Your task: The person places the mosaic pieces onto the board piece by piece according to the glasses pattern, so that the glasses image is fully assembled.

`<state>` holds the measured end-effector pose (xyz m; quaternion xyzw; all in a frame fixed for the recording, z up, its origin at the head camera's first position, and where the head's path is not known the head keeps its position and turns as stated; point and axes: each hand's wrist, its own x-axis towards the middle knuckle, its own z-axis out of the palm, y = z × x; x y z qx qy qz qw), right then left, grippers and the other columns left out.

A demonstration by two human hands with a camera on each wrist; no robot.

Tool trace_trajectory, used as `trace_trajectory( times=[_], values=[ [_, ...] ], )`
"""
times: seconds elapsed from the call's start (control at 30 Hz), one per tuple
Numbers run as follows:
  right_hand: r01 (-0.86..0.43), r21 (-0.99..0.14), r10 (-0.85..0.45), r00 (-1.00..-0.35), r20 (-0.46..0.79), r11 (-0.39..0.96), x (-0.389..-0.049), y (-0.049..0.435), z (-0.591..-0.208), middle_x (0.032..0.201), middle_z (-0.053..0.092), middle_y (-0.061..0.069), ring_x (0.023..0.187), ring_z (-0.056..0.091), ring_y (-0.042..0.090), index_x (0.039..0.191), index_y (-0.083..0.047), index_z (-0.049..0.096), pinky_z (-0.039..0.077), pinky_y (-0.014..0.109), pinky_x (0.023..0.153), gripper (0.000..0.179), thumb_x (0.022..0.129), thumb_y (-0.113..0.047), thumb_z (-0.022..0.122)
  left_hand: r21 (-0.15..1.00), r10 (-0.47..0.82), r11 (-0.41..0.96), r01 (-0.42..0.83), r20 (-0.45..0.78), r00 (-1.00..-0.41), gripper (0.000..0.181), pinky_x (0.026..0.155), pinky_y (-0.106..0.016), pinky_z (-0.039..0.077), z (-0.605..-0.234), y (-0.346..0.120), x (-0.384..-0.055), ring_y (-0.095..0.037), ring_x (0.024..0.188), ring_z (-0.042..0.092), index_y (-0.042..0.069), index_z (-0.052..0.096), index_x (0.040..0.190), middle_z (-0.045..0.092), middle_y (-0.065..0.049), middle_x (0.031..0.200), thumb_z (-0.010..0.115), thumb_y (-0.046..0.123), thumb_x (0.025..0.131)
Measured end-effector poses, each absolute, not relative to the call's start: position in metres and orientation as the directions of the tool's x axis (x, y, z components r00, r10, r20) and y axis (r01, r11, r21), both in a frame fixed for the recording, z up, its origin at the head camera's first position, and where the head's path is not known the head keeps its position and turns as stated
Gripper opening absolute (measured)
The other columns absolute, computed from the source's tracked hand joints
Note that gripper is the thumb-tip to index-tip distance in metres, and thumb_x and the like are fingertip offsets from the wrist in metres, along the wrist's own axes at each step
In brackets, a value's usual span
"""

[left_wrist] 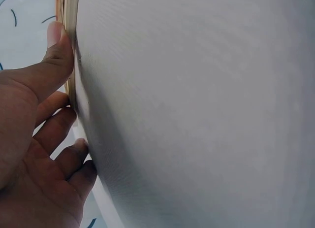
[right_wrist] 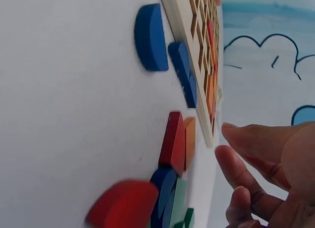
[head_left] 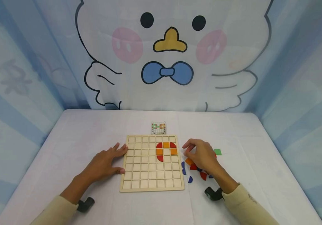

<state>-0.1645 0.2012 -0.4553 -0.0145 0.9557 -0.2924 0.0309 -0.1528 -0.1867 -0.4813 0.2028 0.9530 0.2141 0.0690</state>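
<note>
A wooden grid board (head_left: 152,189) lies flat on the table. Red quarter-round pieces (head_left: 160,158) and orange square pieces (head_left: 166,145) sit in several cells of its upper right part. My left hand (head_left: 104,162) has its fingers and thumb spread against the board's left edge; in the left wrist view the thumb (left_wrist: 55,43) touches the board's side. Just off the right edge hovers my right hand (head_left: 201,154), over loose pieces. Its thumb and index finger are bent toward each other with a gap, and nothing shows between them in the right wrist view.
Loose red pieces (right_wrist: 125,204), blue pieces (right_wrist: 152,38) and an orange piece (head_left: 189,161) lie right of the board, with a green square (head_left: 218,152) farther out. A small patterned card (head_left: 158,128) is behind the board. Curtains (head_left: 304,93) enclose the table.
</note>
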Motion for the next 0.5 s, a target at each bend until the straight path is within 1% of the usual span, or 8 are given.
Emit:
trace_trajectory(
  times=[0.2,0.3,0.43,0.5],
  values=[
    [-0.004,-0.531,-0.063,-0.994,-0.092,0.848,-0.158,0.217,-0.455,0.093,0.072,-0.001,0.084,0.058,0.018,0.109,-0.019,0.079,0.052,0.028,0.066,0.018,0.092,-0.017,0.084,0.431,0.412,0.831,0.352,-0.053,-0.909,0.094,0.115,-0.072,0.04,-0.481,-0.186,-0.153,-0.058,0.147,0.044,0.015,0.048,0.16,0.042,-0.017,0.167,0.089,0.044,0.081],
    [0.022,-0.536,-0.058,-0.989,-0.133,0.844,-0.155,0.221,-0.454,0.093,0.07,0.0,0.085,0.057,0.019,0.11,-0.019,0.08,0.054,0.027,0.064,0.02,0.091,-0.016,0.085,0.427,0.405,0.837,0.343,-0.06,-0.912,0.094,0.116,-0.071,0.04,-0.48,-0.185,-0.152,-0.057,0.148,0.044,0.015,0.048,0.161,0.041,-0.017,0.168,0.089,0.044,0.081],
    [0.04,-0.528,-0.057,-0.984,-0.168,0.848,-0.152,0.224,-0.456,0.093,0.068,0.002,0.084,0.057,0.02,0.109,-0.02,0.08,0.054,0.028,0.06,0.021,0.09,-0.014,0.086,0.426,0.397,0.842,0.332,-0.072,-0.915,0.094,0.116,-0.071,0.04,-0.479,-0.184,-0.151,-0.057,0.149,0.043,0.016,0.048,0.161,0.041,-0.017,0.168,0.09,0.043,0.081],
    [0.037,-0.514,-0.062,-0.983,-0.174,0.857,-0.152,0.224,-0.456,0.092,0.067,0.002,0.084,0.057,0.02,0.107,-0.02,0.08,0.053,0.028,0.061,0.019,0.09,-0.014,0.086,0.427,0.396,0.842,0.33,-0.073,-0.915,0.094,0.116,-0.071,0.04,-0.479,-0.184,-0.151,-0.057,0.149,0.043,0.016,0.047,0.161,0.041,-0.017,0.168,0.09,0.043,0.081]
  ],
)
